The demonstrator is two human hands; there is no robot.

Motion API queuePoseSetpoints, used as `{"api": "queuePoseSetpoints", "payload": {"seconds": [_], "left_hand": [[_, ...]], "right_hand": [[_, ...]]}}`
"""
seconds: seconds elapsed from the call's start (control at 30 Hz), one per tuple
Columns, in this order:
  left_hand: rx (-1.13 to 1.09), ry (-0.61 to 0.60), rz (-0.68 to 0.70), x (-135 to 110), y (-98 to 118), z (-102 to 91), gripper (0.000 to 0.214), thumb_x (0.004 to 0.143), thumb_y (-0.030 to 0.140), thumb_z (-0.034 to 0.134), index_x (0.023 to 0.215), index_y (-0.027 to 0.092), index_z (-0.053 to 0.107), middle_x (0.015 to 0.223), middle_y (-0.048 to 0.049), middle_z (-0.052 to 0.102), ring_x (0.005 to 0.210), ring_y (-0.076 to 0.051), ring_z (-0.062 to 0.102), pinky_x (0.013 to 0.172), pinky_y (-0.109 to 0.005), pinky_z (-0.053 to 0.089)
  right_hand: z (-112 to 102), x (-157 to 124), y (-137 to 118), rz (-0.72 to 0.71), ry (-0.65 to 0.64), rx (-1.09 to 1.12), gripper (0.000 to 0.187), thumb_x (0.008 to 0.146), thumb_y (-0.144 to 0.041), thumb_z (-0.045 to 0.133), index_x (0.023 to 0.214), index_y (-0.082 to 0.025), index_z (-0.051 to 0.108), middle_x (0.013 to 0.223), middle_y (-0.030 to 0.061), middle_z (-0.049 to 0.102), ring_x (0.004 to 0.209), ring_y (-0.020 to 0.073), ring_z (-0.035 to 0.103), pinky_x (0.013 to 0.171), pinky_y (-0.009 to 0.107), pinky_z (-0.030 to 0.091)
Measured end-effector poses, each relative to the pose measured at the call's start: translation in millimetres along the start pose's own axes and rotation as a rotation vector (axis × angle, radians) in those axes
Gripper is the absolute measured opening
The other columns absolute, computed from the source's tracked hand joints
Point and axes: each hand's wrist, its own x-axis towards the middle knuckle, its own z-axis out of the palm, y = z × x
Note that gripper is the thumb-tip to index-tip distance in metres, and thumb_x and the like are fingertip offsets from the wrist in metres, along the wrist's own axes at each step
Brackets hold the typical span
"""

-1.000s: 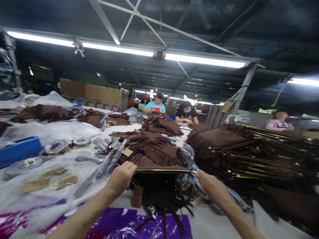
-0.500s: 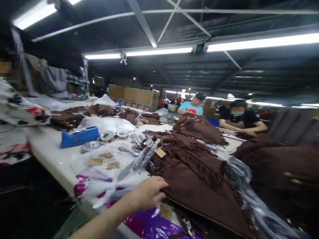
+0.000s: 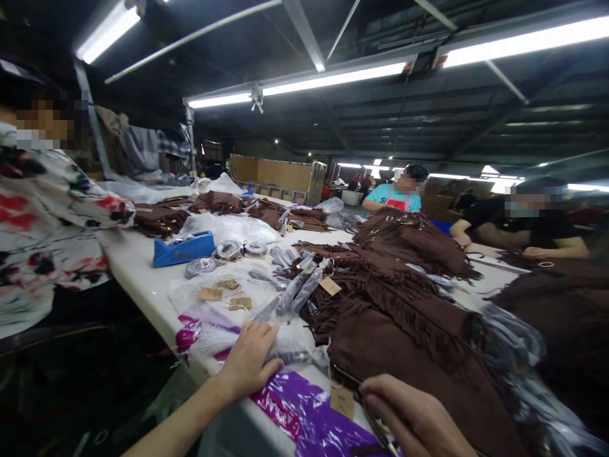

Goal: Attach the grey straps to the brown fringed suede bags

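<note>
My left hand (image 3: 250, 358) lies on clear plastic bags (image 3: 285, 336) at the near edge of the white table (image 3: 137, 270), fingers curled over the plastic. My right hand (image 3: 409, 416) is closed on the near edge of a brown fringed suede bag (image 3: 419, 355), by its gold rim; a paper tag (image 3: 341, 400) hangs just left of it. More brown fringed bags (image 3: 404, 241) are piled behind. Grey plastic-wrapped straps (image 3: 295, 289) lie beside the pile.
A blue tape dispenser (image 3: 183, 249), tape rolls (image 3: 228, 249) and cardboard tags (image 3: 223, 293) sit on the table's left. Purple plastic sheet (image 3: 304, 412) covers the near edge. A person in a floral top (image 3: 42, 222) stands at left; two people (image 3: 397, 193) work across the table.
The view swung left. My left hand slid off the brown bag onto the plastic bags. My right hand came back into view, gripping the bag's near edge.
</note>
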Motion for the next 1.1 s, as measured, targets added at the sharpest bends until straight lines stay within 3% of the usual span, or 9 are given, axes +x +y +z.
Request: {"api": "queuePoseSetpoints", "payload": {"seconds": [0.1,0.27,0.47,0.63,0.77,0.87,1.0,1.1], "left_hand": [[-0.03,0.056,-0.011,-1,-1,10.6,0.048,0.089,0.03,0.055,0.133,0.013,0.05,0.126,-0.015,0.058,0.118,-0.03,0.048,0.106,-0.048,0.031],[-0.08,0.089,-0.005,-2,-5,8.7,0.049,0.088,0.03,0.056,0.135,0.014,0.05,0.123,-0.0138,0.059,0.115,-0.03,0.05,0.105,-0.047,0.032],[-0.106,0.147,-0.011,2,-8,14.1,0.04,0.092,0.02,0.047,0.131,0.014,0.053,0.112,-0.0115,0.062,0.108,-0.027,0.052,0.1,-0.044,0.035],[-0.077,0.206,-0.029,9,-11,22.5,0.022,0.093,0.018,0.048,0.102,0.019,0.068,0.092,-0.0063,0.062,0.093,-0.024,0.054,0.088,-0.04,0.037],[-0.07,0.252,-0.042,12,-13,29.6,0.021,0.092,0.017,0.05,0.092,0.02,0.071,0.086,-0.0051,0.062,0.089,-0.023,0.055,0.085,-0.04,0.037],[-0.061,0.263,-0.035,13,-15,31.4,0.023,0.092,0.016,0.05,0.092,0.021,0.072,0.086,-0.0051,0.063,0.088,-0.023,0.056,0.085,-0.04,0.038],[0.007,0.3,-0.016,13,-15,26.4,0.028,0.09,0.012,0.046,0.095,0.021,0.071,0.088,-0.007,0.065,0.089,-0.024,0.056,0.09,-0.044,0.038],[-0.004,0.45,-0.003,12,3,20.7,0.036,0.085,0.009,0.043,0.106,0.018,0.07,0.108,-0.0132,0.066,0.104,-0.03,0.055,0.098,-0.052,0.034]], "right_hand": [[29,50,-15,-0.054,0.069,-0.003,0.026,0.094,-0.028,0.044,0.087,-0.022,0.068,0.082,0.0043,0.071,0.074,0.0181,0.065,0.07,0.023,0.048],[73,105,-7,0.07,0.08,-0.074,0.025,0.086,-0.014,0.047,0.081,-0.017,0.071,0.07,0.0063,0.07,0.066,0.0195,0.065,0.062,0.025,0.042],[87,117,-1,0.07,0.065,-0.071,0.021,0.081,-0.012,0.054,0.071,-0.021,0.071,0.063,0.0013,0.069,0.062,0.0169,0.064,0.06,0.022,0.038],[87,115,-3,0.066,0.091,-0.101,0.02,0.08,-0.012,0.052,0.069,-0.02,0.067,0.066,-0.0001,0.068,0.064,0.0153,0.062,0.061,0.022,0.038],[69,112,3,0.115,0.164,-0.177,0.02,0.074,-0.007,0.048,0.06,-0.021,0.054,0.058,-0.0019,0.059,0.058,0.0145,0.057,0.057,0.023,0.035],[34,95,19,0.211,0.317,-0.288,0.019,0.076,-0.01,0.044,0.062,-0.023,0.044,0.059,-0.0006,0.053,0.056,0.016,0.051,0.055,0.027,0.03],[-21,41,43,0.363,0.582,-0.405,0.018,0.08,-0.024,0.043,0.063,-0.025,0.041,0.055,-0.0012,0.051,0.052,0.0176,0.05,0.054,0.028,0.031],[-34,-11,44,0.44,0.67,-0.297,0.021,0.084,-0.038,0.044,0.071,-0.025,0.054,0.054,-0.0019,0.057,0.051,0.0187,0.057,0.053,0.027,0.04]]}}
